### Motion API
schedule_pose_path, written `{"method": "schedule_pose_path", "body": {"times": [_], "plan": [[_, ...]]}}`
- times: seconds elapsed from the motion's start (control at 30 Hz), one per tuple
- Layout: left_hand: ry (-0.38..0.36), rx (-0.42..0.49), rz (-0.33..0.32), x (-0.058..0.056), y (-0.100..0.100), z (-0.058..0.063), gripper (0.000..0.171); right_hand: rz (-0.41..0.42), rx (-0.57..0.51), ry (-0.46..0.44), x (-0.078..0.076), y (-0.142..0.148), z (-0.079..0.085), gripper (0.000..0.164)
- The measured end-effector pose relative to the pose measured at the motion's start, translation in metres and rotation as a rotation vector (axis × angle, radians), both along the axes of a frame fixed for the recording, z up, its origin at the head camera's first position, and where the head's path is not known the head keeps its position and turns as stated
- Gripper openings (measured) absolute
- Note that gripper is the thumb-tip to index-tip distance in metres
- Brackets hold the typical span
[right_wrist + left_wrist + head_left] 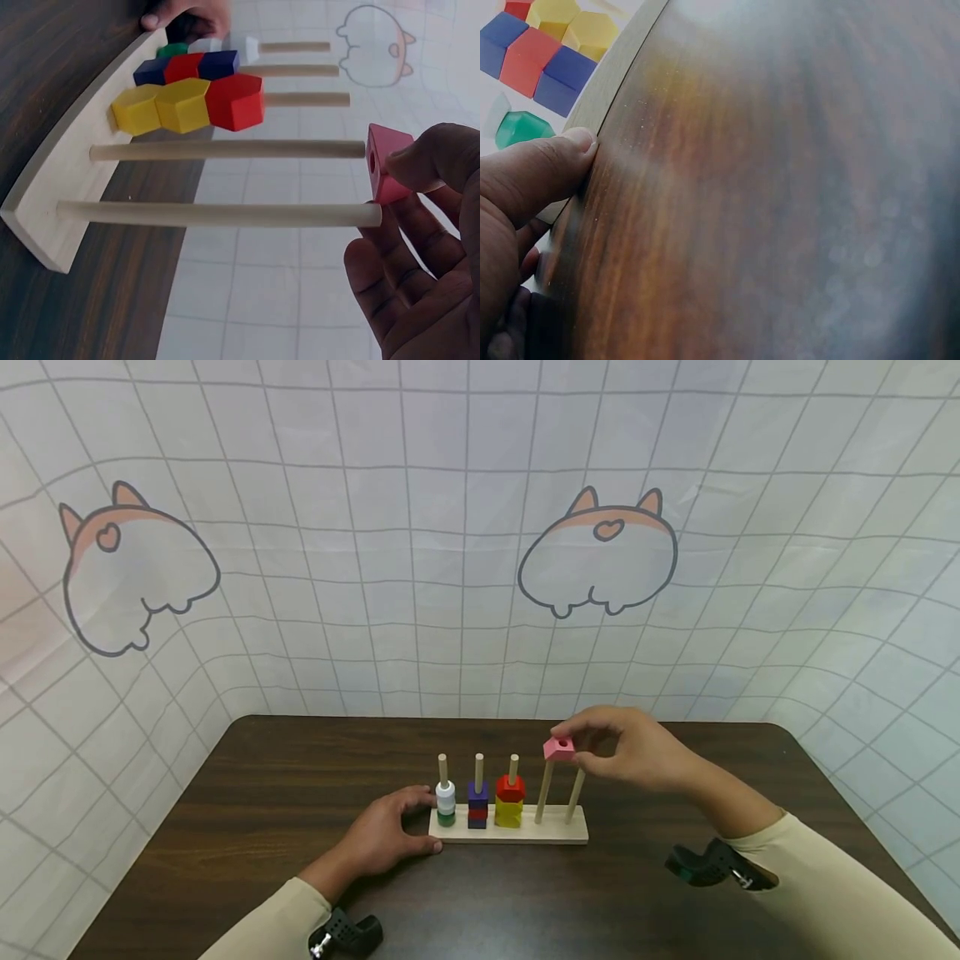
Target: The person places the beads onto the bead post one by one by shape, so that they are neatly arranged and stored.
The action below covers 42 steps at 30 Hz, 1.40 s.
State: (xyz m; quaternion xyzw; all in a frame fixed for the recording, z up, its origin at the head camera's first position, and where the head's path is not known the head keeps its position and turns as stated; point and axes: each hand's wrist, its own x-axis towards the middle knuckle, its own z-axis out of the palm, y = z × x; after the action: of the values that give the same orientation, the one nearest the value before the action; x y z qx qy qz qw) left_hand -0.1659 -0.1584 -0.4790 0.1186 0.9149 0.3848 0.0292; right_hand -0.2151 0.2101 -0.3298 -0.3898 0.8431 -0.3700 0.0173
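Between thumb and fingers my right hand (pixel 639 750) pinches a pink block (pixel 557 749) with a hole through it. The block is right at the tip of the fourth peg (pixel 225 151) of a wooden stacking board (pixel 558 836). My left hand (pixel 384 832) grips the board's left end, thumb (pixel 566 154) on the front edge. Green and white pieces (pixel 446 798) are on the first peg. Blue and red blocks (pixel 187 68) fill part of the second. A red hexagon (pixel 236 102) tops yellow hexagons (pixel 160 106) on the third.
The fifth peg (pixel 225 214) is bare and stands beside the fourth, close to my right fingers. The board rests on a dark wooden table (pixel 300 760). Behind it hangs a white grid-patterned sheet (pixel 435 610) with cartoon animals.
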Motion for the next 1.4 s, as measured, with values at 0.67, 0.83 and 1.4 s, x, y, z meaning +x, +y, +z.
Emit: {"method": "schedule_pose_path", "body": {"times": [0.67,0.83,1.4], "plan": [[0.001,0.001,-0.001,0.000,0.000,0.001,0.054,-0.032,0.042,-0.049,0.001,-0.009,-0.018,0.034],[-0.005,0.009,-0.001,0.001,0.000,0.001,0.054,-0.024,0.016,-0.060,0.000,-0.009,-0.029,0.037],[0.000,0.011,-0.001,0.001,0.000,0.001,0.055,-0.049,0.017,-0.132,0.000,-0.009,-0.074,0.021]]}}
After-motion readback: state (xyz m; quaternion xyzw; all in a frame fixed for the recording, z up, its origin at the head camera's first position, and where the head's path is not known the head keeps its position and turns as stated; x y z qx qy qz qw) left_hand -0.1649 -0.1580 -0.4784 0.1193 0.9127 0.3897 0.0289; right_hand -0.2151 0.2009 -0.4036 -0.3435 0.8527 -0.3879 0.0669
